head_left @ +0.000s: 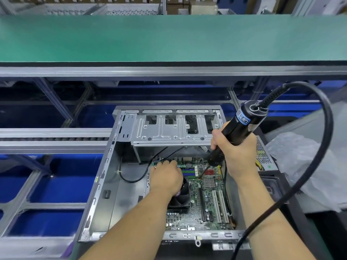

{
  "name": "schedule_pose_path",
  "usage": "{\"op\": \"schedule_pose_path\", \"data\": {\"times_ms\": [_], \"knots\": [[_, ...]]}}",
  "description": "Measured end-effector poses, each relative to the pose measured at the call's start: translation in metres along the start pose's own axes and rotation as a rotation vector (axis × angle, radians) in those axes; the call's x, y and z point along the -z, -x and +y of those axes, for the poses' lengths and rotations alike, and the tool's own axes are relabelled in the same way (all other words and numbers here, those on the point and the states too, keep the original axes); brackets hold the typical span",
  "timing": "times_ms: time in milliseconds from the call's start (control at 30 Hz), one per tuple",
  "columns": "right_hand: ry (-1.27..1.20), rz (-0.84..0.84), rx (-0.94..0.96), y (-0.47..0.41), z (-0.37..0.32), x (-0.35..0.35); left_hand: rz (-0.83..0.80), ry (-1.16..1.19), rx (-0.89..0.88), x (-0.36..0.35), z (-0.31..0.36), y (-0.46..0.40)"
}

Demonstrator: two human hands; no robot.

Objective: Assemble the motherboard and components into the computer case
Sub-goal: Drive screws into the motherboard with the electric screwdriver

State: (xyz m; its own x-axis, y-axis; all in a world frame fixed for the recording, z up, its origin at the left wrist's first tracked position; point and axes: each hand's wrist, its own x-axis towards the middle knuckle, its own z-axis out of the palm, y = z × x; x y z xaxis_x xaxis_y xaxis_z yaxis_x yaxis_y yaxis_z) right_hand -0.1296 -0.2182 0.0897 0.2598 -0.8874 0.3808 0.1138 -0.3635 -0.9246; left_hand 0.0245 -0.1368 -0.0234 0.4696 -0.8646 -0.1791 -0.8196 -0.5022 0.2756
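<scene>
Motherboard (204, 201) lies flat inside the open computer case (105, 184), lower centre of frame. Right hand (234, 152) wraps its fingers around the black electric screwdriver (232, 132), tilted, bit tip down on a screw spot near the red connectors at centre-right of the board. Left hand (166, 177) rests palm-down on the board's upper left area beside the CPU fan (182, 196), fingers loosely extended, pressing, gripping nothing.

Risk, as I judge it: the tilted bit could cam out and skid across the board, scratching traces or hitting parts. The screw could go in crooked. The thick cable (319, 147) looping at right could tug the tool off line. If the left hand eases off, the board could shift off its standoffs.

Both forearms reach in from the bottom edge; right wrist cocked, left wrist flat.
</scene>
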Motion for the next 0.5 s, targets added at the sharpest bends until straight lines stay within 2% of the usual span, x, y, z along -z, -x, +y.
{"op": "schedule_pose_path", "data": {"times_ms": [500], "knots": [[0.018,-0.035,-0.007,0.002,0.0005,-0.0047,0.013,0.036,0.0,-0.005,-0.0025,-0.0027]]}}
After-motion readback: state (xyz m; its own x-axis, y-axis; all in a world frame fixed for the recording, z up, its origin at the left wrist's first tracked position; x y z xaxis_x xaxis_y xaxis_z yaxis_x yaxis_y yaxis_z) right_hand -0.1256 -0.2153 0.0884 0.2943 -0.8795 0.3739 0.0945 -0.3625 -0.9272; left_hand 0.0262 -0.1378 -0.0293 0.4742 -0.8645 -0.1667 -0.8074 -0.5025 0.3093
